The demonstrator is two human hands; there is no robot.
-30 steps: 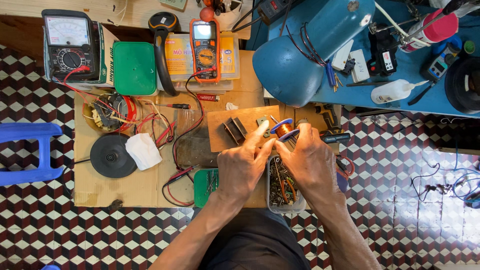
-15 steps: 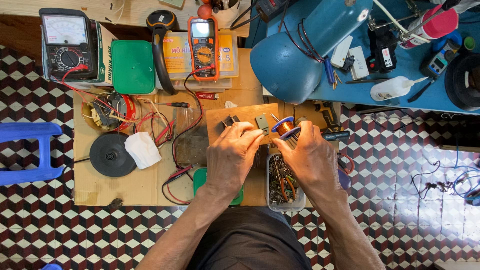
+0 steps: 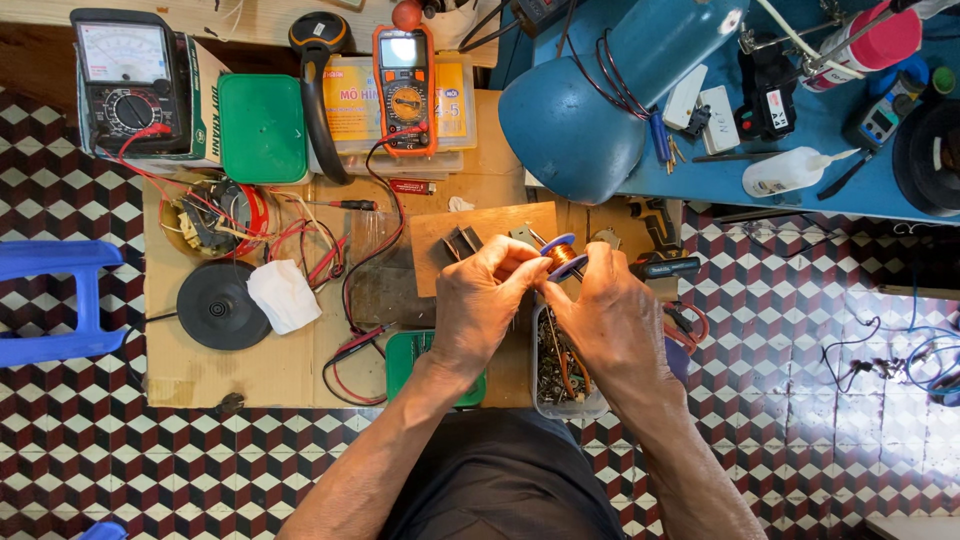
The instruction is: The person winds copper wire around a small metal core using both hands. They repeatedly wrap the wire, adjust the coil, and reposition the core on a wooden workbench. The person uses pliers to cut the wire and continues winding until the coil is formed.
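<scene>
Both hands pinch one small bobbin of copper wire (image 3: pixel 562 256) with blue flanges, held above the low cardboard-covered table (image 3: pixel 190 365). The left hand (image 3: pixel 480 300) has its fingertips together on the bobbin's left side; the right hand (image 3: pixel 612 315) has fingers closed on its right side, the two hands touching at the fingertips. Just behind them lies one wooden board (image 3: pixel 480 225). Below the right hand sits one clear tub of small parts (image 3: pixel 560 385), beside one green container (image 3: pixel 405 355). Farther out: two multimeters, an analog one (image 3: pixel 125 85) and an orange digital one (image 3: pixel 405 85), one green box lid (image 3: pixel 262 128), one black disc (image 3: pixel 215 305), one blue lamp shade (image 3: pixel 600 110).
</scene>
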